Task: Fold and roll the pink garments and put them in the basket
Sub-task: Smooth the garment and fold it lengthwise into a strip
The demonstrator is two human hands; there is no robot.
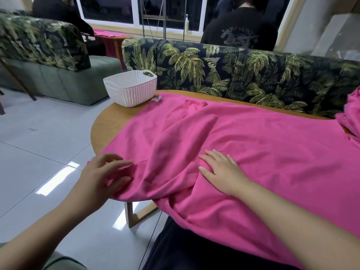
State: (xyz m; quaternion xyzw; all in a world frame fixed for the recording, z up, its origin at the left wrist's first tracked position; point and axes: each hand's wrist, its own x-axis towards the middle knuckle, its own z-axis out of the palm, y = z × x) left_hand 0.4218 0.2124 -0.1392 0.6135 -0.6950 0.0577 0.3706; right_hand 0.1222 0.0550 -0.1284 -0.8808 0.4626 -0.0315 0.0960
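Observation:
A large pink garment lies spread and wrinkled over the wooden table, its near edge hanging off toward my lap. My left hand is at the garment's left edge, fingers loosely curled and touching the fabric near a fold. My right hand lies flat on the cloth in the middle, fingers straight. A white perforated basket stands empty at the table's far left corner. More pink fabric is bunched at the right edge of the table.
A palm-print sofa runs behind the table. Another sofa stands at far left on the grey tiled floor. A person in black sits behind the sofa, near a second table with pink cloth.

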